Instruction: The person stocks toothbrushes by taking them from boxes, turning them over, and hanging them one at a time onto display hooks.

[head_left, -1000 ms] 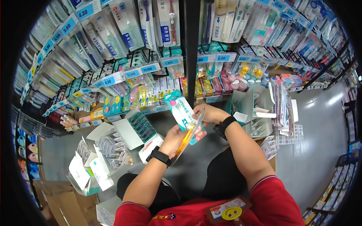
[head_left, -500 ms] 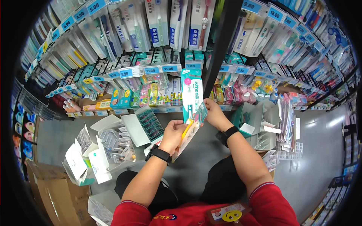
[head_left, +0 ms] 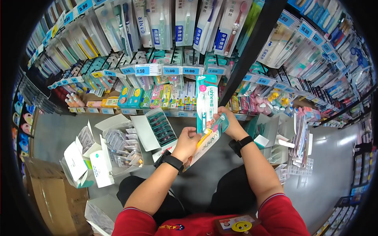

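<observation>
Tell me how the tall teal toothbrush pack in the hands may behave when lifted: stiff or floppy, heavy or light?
The teal pack stands upright though held only near its lower end, so it is probably fairly stiff and light. Its glossy front may feel slippery.

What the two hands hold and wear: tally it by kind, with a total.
Toothbrush packs: 2, the upright teal-and-white pack and the tilted pack with an orange brush.
Black wristbands: 2, the left wristband and the right wristband.
Total: 4
</observation>
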Available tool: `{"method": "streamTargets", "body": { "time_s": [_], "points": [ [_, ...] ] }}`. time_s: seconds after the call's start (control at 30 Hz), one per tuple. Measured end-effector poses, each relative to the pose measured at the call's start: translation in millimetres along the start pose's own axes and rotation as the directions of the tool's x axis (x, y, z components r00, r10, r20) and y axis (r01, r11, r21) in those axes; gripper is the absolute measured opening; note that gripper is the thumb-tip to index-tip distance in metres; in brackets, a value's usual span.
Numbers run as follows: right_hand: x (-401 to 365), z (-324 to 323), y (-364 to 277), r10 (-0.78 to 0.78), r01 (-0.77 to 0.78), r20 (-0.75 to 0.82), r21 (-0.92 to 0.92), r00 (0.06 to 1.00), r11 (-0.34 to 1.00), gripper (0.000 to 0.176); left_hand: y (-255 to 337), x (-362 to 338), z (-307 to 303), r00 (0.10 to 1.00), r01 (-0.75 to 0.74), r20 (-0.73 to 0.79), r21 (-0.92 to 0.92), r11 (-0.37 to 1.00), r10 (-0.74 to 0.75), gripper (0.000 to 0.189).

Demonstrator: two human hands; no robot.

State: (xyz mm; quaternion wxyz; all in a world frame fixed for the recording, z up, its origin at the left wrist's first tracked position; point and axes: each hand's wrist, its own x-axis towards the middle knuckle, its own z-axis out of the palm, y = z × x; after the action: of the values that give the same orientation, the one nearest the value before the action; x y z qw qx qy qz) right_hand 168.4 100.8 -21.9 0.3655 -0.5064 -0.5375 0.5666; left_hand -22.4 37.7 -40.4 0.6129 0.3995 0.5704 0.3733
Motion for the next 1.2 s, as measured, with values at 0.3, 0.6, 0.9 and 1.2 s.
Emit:
{"method": "streamTargets", "body": {
  "time_s": [0.3,0.6,0.9,1.2],
  "points": [
    [11,-7,21,-0.064,0.065,0.029,-0.017,0.998,0.998,0.013,6,-8,5,0.993,0.049,0.096,0.146,0.988,-0.064,0.063],
    [10,-6,20,0.019,-0.02,-0.019,-0.048,1.0,0.999,0.014,5,-9,11,0.989,0.071,0.118,0.133,0.989,-0.087,0.066],
    [11,-3,20,0.028,-0.029,-0.023,-0.04,0.999,0.999,0.013,-5,-3,8,0.99,0.011,0.136,0.178,0.984,-0.036,0.067],
    [17,-5,26,0.022,-0.024,-0.048,-0.057,0.999,0.998,0.014,1,-4,7,0.992,-0.001,0.121,0.241,0.97,-0.029,0.072]
  ]
}}
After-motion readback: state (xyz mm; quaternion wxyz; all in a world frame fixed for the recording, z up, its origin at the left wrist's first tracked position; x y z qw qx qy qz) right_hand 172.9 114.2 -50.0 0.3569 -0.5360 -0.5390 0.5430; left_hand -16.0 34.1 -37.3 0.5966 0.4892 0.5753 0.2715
